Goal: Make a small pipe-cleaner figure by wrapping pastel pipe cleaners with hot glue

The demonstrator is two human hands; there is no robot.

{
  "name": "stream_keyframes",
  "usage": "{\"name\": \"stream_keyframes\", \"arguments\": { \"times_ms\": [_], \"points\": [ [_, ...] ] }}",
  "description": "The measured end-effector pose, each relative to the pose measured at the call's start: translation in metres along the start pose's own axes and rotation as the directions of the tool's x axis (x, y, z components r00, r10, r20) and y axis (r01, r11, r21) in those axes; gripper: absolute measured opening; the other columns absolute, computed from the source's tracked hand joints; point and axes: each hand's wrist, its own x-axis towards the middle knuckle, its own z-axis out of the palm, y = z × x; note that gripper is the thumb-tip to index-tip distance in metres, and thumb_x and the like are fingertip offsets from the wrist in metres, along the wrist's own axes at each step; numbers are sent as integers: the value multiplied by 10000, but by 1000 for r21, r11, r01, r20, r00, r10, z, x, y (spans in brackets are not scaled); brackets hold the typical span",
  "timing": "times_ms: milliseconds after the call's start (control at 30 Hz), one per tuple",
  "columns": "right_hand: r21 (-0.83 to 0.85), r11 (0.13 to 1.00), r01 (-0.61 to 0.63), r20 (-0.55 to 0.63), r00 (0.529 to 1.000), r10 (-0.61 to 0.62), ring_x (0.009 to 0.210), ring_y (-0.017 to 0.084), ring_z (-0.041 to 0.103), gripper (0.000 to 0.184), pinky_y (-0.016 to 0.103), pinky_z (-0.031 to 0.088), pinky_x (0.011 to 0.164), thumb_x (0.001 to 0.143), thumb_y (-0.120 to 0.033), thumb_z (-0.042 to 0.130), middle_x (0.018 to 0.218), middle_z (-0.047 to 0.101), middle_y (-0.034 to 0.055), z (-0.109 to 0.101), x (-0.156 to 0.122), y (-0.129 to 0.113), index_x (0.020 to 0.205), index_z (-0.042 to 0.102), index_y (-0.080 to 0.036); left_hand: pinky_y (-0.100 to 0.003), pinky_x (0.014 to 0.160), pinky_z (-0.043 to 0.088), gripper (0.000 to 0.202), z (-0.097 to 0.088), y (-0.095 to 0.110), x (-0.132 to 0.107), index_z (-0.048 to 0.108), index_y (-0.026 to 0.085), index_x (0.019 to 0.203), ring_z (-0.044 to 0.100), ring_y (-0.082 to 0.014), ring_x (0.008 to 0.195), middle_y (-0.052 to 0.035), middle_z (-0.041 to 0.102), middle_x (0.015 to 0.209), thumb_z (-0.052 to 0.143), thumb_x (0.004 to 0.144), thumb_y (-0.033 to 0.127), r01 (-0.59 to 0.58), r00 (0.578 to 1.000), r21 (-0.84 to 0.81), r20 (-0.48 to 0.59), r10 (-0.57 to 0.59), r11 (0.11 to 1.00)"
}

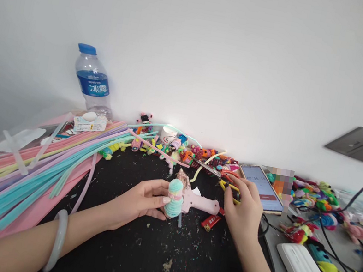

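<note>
1. Just below the view's centre, the left hand (149,200) pinches a turquoise-and-pink pipe-cleaner figure (174,207) upright.
2. At three o'clock from it, the pink glue gun (204,204) lies just beside.
3. At one o'clock are red-handled scissors (213,171); the right hand (244,208) curls at their handles, whether gripping cannot be told.
4. At nine o'clock, pastel pipe cleaners (36,180) fan out.

My left fingers (156,202) pinch a mint figure (173,207) with a pink band, just beside the pink glue gun (202,204) on the speckled black worktop (125,257). My right fingers (245,190) are at the orange handles of the scissors (207,166); I can't tell whether they grip. A red packet (210,222) lies near the glue gun, a phone (260,187) beyond my right fingers. Fuzzy stems (18,187) fan out at my left, a bottle (92,83) behind them.
</note>
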Motion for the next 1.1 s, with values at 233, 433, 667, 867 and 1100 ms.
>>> {"name": "stream_keyframes", "arguments": {
  "times_ms": [233, 433, 667, 867, 1100],
  "points": [
    [561, 738, -375, 562, 827, -7, 560, 127, 500, 281, 235, 408, 498, 849, -247, 506, 695, 545, -9, 5, -27, -61, 1120, 554, -190, -303, 749, 534, 283, 4, 4, -2, 646, 198, 1050, 628, -200, 889, -72, 653, 1034, 676, 774, 253, -1, 999, 98, 47, -3, 995],
    [639, 448, -625, 693, 721, 16, 645, 124, 513, 294, 232, 412, 567, 834, -319, 571, 780, 586, 12, 8, -30, -64, 1099, 582, -194, -292, 745, 529, 310, 1, 3, -1, 683, 180, 1026, 642, -192, 850, -75, 696, 954, 723, 726, 249, 33, 999, 99, 36, -37, 995],
    [620, 348, -703, 747, 665, 13, 661, 105, 484, 308, 207, 412, 586, 794, -347, 658, 767, 551, -7, 5, -29, -63, 1071, 609, -222, -293, 773, 521, 341, 1, 3, -3, 691, 162, 1040, 642, -191, 871, -73, 710, 913, 723, 731, 301, 73, 995, 70, 66, -78, 995],
    [576, 285, -766, 796, 605, 19, 475, 53, 387, 347, 164, 344, 381, 803, -369, 644, 742, 510, -21, 8, -32, -65, 1100, 563, -209, -310, 771, 522, 276, 3, 3, -4, 688, 148, 976, 642, -179, 822, -64, 691, 893, 710, 745, 298, 86, 995, 19, 41, -87, 996],
    [611, 252, -751, 778, 628, -14, 494, 65, 460, 293, 202, 460, 443, 814, -334, 636, 725, 467, -36, 11, -31, -69, 1058, 561, -191, -284, 735, 518, 210, 3, 3, -4, 644, 140, 930, 624, -161, 815, -55, 648, 912, 702, 751, 234, 93, 994, -30, 64, -91, 995]
  ]
}}
